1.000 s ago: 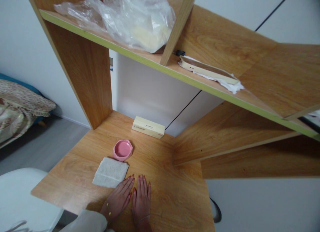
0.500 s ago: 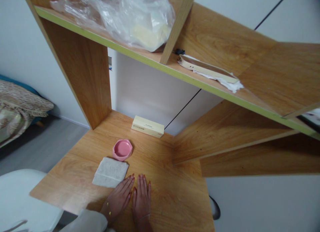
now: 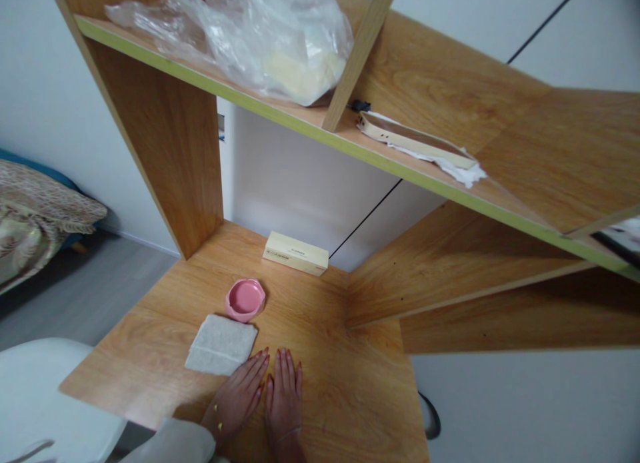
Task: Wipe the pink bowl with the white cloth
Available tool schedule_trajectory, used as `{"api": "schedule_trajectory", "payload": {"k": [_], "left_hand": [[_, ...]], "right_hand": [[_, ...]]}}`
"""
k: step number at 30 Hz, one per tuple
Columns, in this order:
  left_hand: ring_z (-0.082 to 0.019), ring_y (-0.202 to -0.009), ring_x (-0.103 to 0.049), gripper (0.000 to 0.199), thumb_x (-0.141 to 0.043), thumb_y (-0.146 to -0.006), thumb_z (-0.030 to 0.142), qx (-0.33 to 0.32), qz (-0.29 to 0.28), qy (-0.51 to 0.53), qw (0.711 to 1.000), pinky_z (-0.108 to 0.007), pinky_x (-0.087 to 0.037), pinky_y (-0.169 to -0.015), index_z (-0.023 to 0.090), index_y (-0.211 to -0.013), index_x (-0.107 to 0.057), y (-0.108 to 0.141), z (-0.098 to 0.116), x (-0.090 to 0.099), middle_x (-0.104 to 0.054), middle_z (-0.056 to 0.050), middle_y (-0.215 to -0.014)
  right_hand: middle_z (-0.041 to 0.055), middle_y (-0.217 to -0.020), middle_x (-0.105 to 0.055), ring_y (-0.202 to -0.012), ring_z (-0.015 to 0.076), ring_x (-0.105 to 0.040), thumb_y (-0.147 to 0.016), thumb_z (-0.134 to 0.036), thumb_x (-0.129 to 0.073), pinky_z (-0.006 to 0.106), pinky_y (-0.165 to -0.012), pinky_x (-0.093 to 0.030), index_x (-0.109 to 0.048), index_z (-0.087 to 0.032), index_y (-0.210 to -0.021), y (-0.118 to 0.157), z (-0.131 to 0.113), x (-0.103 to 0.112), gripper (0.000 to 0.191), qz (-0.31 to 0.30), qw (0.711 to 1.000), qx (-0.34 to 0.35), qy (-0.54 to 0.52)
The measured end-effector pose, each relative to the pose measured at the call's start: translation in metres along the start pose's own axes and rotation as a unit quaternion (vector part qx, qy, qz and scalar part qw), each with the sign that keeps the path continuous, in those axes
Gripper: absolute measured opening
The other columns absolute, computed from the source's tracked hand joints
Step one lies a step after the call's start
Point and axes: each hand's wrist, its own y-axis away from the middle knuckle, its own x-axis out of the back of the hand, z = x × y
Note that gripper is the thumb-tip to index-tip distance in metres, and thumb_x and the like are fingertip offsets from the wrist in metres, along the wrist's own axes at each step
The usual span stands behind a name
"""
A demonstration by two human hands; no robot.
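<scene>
My left hand [image 3: 242, 392] lies flat on the wooden desk [image 3: 345, 396], fingers stretched out and holding nothing. Close by its fingertips is a folded grey cloth [image 3: 221, 344]; whether they touch I cannot tell. Just to the right, my right hand [image 3: 284, 396] also rests palm down with its fingers extended, a narrow gap between the two hands. Behind the cloth sits a pink faceted ashtray-like dish [image 3: 245, 299] with nothing visible in it. A long cream box [image 3: 295, 253] with printing stands at the back of the desk.
A shelf [image 3: 280, 120] spans above the desk, bearing a clear plastic bag [image 3: 280, 43] and a phone [image 3: 417, 140] on white tissue. A white chair [image 3: 50, 396] is at the left edge. Wooden panels [image 3: 450, 263] close the right side.
</scene>
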Motion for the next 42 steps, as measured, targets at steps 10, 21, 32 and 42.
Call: {"api": "schedule_trajectory", "payload": {"k": [10, 21, 32, 42], "left_hand": [[-0.021, -0.124, -0.052, 0.053, -0.035, -0.084, 0.009, -0.009, -0.004, 0.002, 1.0, -0.031, -0.048, -0.099, 0.012, -0.134, -0.049, 0.0, -0.002, -0.001, -0.057, -0.008, -0.134], [-0.021, -0.122, -0.053, 0.053, -0.036, -0.084, 0.012, -0.013, 0.003, -0.001, 1.0, -0.029, -0.048, -0.098, 0.013, -0.136, -0.048, 0.002, -0.003, -0.005, -0.059, -0.008, -0.131], [-0.021, -0.125, -0.05, 0.051, -0.038, -0.085, 0.012, -0.013, -0.007, -0.002, 1.0, -0.03, -0.046, -0.1, 0.011, -0.135, -0.047, 0.003, -0.004, -0.009, -0.056, -0.009, -0.135], [-0.022, -0.123, -0.052, 0.051, -0.035, -0.086, 0.012, -0.013, -0.019, -0.008, 1.0, -0.031, -0.047, -0.099, 0.011, -0.135, -0.049, 0.001, -0.003, -0.005, -0.056, -0.009, -0.134]], "right_hand": [[0.0088, -0.134, -0.055, -0.13, 0.022, -0.043, -0.094, -0.029, -0.029, 0.049, -0.112, -0.026, -0.049, -0.017, -0.134, -0.002, -0.007, 0.002, 0.047, -0.001, 1.0, -0.021, -0.008], [0.0084, -0.134, -0.054, -0.13, 0.0219, -0.043, -0.094, -0.029, -0.028, 0.049, -0.112, -0.026, -0.048, -0.017, -0.135, -0.002, -0.009, 0.004, 0.048, 0.007, 0.999, -0.037, -0.016], [0.0077, -0.134, -0.055, -0.129, 0.0214, -0.044, -0.094, -0.029, -0.029, 0.048, -0.112, -0.026, -0.051, -0.017, -0.133, -0.002, -0.006, 0.002, 0.046, 0.01, 1.0, -0.02, -0.013], [0.0088, -0.133, -0.055, -0.13, 0.0204, -0.042, -0.093, -0.027, -0.029, 0.047, -0.113, -0.023, -0.053, -0.015, -0.131, -0.002, -0.008, 0.0, 0.046, 0.007, 0.999, -0.042, -0.016]]}}
